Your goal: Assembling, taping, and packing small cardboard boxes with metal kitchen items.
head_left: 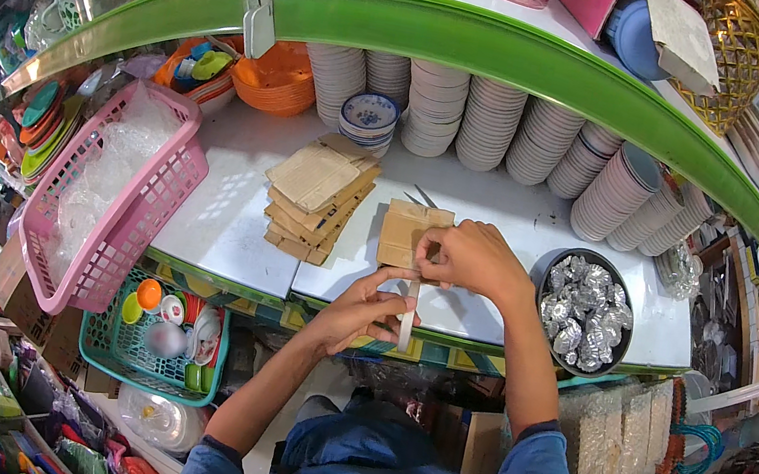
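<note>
My left hand point(361, 307) grips a narrow, pale roll of tape point(408, 317) seen edge-on, just over the front edge of the white shelf. Bent over the roll's top, my right hand point(475, 258) has its thumb and fingertips pinched together close to my left fingertips. What it pinches is too small to make out. Beneath the right fingers lies a folded piece of brown cardboard point(403, 233). The dark pointed tips of a tool, probably scissors point(424, 196), stick out behind it. To the left rests a stack of flattened cardboard pieces point(319, 188).
A round dark bowl point(539, 311) of foil-wrapped pieces point(584, 314) stands right of my arm. Stacked white bowls point(491, 125) line the back under a green-edged upper shelf point(495, 44). At left are a pink basket point(120, 237) and, lower, a teal basket point(100, 350).
</note>
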### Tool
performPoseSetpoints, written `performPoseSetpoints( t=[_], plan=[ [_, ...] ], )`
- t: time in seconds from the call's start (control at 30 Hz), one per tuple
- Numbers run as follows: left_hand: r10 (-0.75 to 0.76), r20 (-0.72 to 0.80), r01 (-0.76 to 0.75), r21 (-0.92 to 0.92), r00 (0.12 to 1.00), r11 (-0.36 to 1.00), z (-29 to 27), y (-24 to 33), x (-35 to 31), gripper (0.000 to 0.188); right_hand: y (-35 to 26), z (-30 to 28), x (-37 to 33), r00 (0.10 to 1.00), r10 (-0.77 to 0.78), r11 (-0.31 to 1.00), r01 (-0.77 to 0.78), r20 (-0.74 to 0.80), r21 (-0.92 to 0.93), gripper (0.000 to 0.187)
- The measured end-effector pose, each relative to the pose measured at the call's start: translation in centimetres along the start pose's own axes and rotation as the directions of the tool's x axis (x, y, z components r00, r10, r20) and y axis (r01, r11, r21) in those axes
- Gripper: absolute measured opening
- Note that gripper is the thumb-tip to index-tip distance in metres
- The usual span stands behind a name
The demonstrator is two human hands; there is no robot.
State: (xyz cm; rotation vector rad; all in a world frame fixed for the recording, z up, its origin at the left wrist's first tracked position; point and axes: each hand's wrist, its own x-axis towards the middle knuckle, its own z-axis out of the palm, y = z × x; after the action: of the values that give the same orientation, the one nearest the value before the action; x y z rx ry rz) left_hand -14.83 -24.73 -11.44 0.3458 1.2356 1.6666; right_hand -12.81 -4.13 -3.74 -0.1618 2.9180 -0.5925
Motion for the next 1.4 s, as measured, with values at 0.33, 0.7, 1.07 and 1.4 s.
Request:
performPoseSetpoints(
  t=[0.33, 0.7, 1.07, 1.4],
  plan=[
    [-0.005, -0.004, 0.005, 0.014, 1.000, 1.000, -0.3, -0.3, 0.1, 0.051, 0.0, 0.2, 0.0, 0.999, 0.037, 0.998, -0.037, 0.003, 0.053, 0.011],
    [-0.011, -0.004, 0.011, -0.010, 1.000, 1.000, -0.6, -0.1, -0.1, 0.053, -0.1, 1.3, -0.5, 0.984, 0.024, 1.000, -0.024, -0.178, 0.003, 0.013],
    [0.018, 0.009, -0.018, 0.029, 1.000, 0.999, -0.4, -0.1, -0.2, 0.052, 1.3, 2.0, -3.1, 0.914, -0.136, 0.963, 0.213, -0.383, 0.166, 0.025],
    [0.044, -0.010, -0.043, 0.050, 0.999, 0.998, -0.2, 0.1, -0.5, 0.047, 3.2, 5.1, -2.2, 0.839, -0.312, 0.946, 0.319, -0.447, -0.062, 0.024]
  ],
)
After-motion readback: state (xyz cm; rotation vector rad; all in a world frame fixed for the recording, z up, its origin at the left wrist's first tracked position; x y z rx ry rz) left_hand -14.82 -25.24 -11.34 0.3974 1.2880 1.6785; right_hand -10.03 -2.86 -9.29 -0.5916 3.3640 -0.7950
